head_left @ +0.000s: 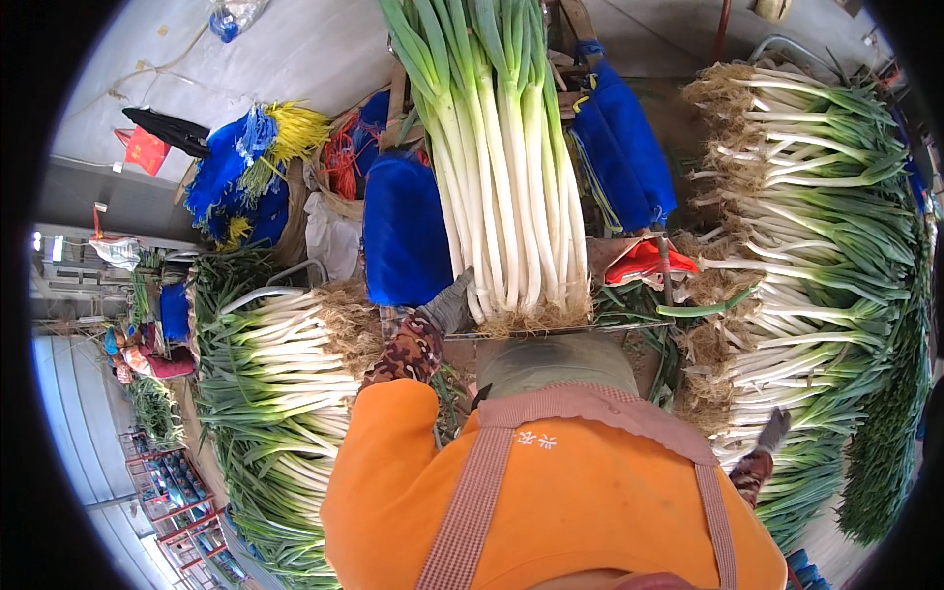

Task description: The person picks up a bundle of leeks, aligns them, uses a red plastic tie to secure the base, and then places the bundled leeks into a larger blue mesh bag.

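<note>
The leeks are white and green, the top orange, apron straps checked, left cuff camouflage-patterned.

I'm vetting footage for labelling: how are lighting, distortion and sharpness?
Head view: soft light on the central leek bundle, without hard shadows; pale wall panels wash out near the left rim, bent by fisheye distortion; black corners; the gloved left hand reads clearly; the gloved right hand shows smaller, any blur hard to judge.

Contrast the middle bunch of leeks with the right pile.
The middle bunch points its roots toward the person; the right pile points them left. The bunch is smaller than the pile. The left hand is at the bunch, the right hand at the pile. Both have white stalks.
</note>
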Motion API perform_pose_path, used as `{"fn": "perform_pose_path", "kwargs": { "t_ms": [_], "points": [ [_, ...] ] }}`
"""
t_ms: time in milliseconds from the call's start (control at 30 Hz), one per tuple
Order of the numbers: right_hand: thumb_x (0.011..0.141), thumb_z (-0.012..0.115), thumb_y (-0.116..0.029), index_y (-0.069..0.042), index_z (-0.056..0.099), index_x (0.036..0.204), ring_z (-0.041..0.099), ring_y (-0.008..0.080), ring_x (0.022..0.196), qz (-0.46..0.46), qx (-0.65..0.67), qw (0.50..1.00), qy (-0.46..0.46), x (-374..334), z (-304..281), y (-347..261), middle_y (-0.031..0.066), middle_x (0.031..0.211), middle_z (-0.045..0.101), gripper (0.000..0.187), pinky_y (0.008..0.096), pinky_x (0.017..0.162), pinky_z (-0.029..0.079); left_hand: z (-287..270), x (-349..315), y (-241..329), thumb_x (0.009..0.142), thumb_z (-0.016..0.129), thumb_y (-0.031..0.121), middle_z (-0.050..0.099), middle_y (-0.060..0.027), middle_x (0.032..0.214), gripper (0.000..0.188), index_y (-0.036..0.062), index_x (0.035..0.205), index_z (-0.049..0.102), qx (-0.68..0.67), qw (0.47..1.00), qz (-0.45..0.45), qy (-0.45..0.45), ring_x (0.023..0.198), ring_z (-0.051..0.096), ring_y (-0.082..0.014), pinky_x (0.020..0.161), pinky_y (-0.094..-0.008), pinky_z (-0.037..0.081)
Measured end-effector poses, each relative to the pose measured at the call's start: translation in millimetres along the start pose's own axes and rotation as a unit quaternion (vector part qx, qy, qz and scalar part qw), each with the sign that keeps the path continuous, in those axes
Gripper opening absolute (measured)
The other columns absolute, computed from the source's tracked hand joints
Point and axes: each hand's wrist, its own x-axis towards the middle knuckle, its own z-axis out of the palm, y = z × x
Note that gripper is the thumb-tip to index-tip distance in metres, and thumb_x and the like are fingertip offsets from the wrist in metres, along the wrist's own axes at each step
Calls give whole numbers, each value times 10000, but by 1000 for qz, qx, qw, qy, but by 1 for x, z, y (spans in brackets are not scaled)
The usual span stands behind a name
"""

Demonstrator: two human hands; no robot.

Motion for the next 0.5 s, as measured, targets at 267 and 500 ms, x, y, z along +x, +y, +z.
{"fn": "perform_pose_path", "kwargs": {
  "t_ms": [267, 500],
  "points": [
    [924, 636, -145, 1, 595, 1241, 649, 208, 930, -388, 214, 752, -488, -265, 140, -477, 114, 1055, 674, 351, 324, 826, 536, -28, -8, -9, 837, 750, 439, 644, -184, 1124, 644, -7, 1255, 548, 33, 991, -9, -132, 988, 628, -309, 858, -419, 528],
    [919, 595, -358, -167, 537, 1332, 665, 306, 642, -625, -154, 660, -388, -375, 187, -605, 141, 718, 664, 459, 424, 577, 514, -47, 14, -8, 903, 694, 353, 694, -130, 890, 404, -14, 1067, 650, 246, 969, 15, -24, 734, 662, -198, 539, -293, 544]
  ]
}}
